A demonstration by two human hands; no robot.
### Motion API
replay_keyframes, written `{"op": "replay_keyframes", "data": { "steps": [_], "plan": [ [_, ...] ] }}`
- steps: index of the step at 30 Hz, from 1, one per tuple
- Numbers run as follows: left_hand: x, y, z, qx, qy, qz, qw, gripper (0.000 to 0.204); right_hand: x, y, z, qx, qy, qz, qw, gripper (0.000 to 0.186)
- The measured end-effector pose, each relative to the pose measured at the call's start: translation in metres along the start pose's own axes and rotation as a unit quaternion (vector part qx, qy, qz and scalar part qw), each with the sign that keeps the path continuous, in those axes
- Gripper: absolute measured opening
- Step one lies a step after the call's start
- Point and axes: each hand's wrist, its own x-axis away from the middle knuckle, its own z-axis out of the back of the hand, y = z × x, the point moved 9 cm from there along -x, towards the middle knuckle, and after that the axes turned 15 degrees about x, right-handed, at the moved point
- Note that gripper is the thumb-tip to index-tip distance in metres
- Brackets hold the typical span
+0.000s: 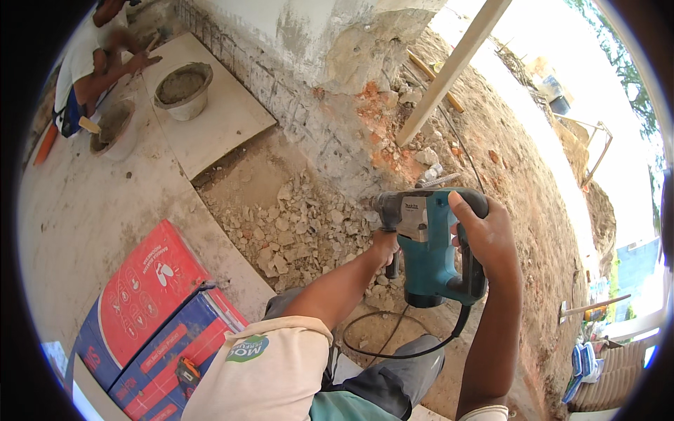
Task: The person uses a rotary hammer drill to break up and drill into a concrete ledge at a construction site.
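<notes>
A teal and grey rotary hammer (435,252) is held level near the foot of the grey, chipped wall (344,140), its nose pointing left toward the wall's base. My right hand (484,235) is closed round its top rear handle, thumb over the top. My left hand (385,249) is wrapped round the black side handle below the nose. The tool's tip is hard to make out against the masonry. Broken rubble (295,231) lies below it, and a black cable (375,354) hangs from the handle's lower end and loops on the ground.
A co-worker (84,84) is at upper left by two mortar buckets (181,105) on pale boards (91,203). Red and blue boxes (158,302) lie at lower left, with a tape measure (188,375). A timber prop (449,77) leans at the wall corner; a dirt bank (533,231) runs along the right.
</notes>
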Motion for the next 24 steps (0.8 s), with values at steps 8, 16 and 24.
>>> {"op": "replay_keyframes", "data": {
  "steps": [8,16,24],
  "plan": [
    [-0.097,-0.051,0.062,0.005,0.039,0.004,0.999,0.02,-0.01,-0.016,-0.007,0.001,-0.005,-0.007,1.0,0.044],
    [-0.042,-0.032,0.054,-0.007,0.14,0.107,0.984,0.022,-0.018,-0.005,-0.024,0.02,-0.011,-0.016,1.0,0.045],
    [-0.051,-0.034,0.083,0.005,0.197,0.137,0.971,0.031,-0.024,-0.001,-0.021,-0.016,-0.036,-0.028,0.999,0.041]
  ]
}}
